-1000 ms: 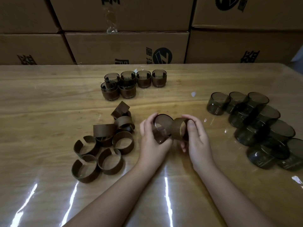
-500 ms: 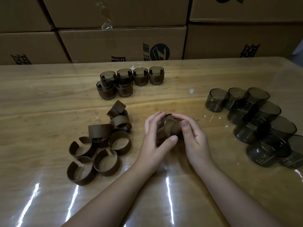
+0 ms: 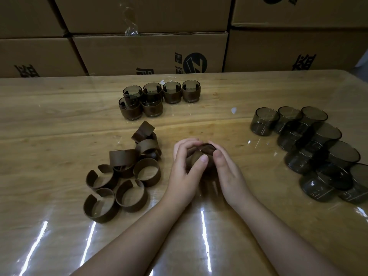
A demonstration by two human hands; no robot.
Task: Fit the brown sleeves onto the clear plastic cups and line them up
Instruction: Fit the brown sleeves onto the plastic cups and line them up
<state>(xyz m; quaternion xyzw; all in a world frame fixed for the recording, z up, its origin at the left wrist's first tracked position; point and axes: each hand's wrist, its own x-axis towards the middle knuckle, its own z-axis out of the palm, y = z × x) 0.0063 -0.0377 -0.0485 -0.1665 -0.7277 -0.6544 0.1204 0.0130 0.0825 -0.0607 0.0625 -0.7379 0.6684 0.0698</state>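
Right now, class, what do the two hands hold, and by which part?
Both the left hand and right hand grip one cup by its sides, fingers curled round the brown sleeve on it.

Both hands close together, left hand and right hand, fingers curled inward, thumbs forward.

Your table is light tan wood with darker grain streaks, under a glossy clear film that throws white glare stripes near you. The loose sleeves to your left are plain dark brown. The bare cups on your right are smoky grey and see-through (faint pale lines show on their walls). The finished cups at the back are grey above, brown-banded below. The boxes behind are brown cardboard with black printed marks and a round black logo.
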